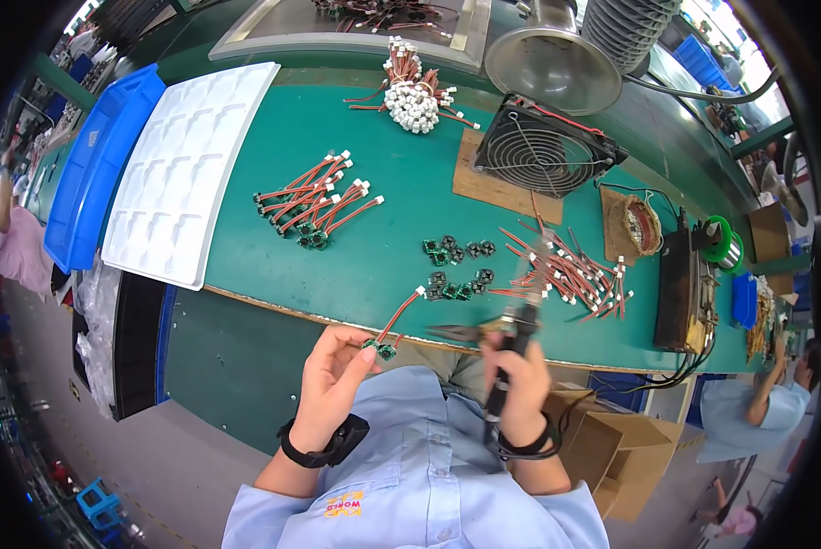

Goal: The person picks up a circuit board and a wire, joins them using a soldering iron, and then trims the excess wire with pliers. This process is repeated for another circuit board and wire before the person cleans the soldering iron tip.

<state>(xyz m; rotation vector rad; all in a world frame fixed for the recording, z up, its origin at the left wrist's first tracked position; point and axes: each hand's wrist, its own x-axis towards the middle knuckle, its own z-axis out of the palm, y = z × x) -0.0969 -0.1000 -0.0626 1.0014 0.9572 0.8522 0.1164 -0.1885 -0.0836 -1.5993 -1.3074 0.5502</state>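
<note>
Green bench (pixel 355 265), black fan (pixel 543 151); left hand (pixel 335 373) pinching circuit boards (pixel 380 349), right hand (pixel 522 382) clasping black-handled tool (pixel 518 334).

At five o'clock, the right hand (pixel 518 377) and its tool (pixel 520 331) are blurred, the tool's tip unreadable against the wires (pixel 568 276). At seven, the left hand (pixel 339 368) covers part of a board (pixel 383 350). The top edge crops the tray (pixel 472 32) at twelve. Parts on the loose boards (pixel 440 249) near centre are too small to tell.

One head-worn fisheye looks steeply down, close over the hands (pixel 335 373) (pixel 520 389), the table (pixel 410 183) spreading ahead.
</note>
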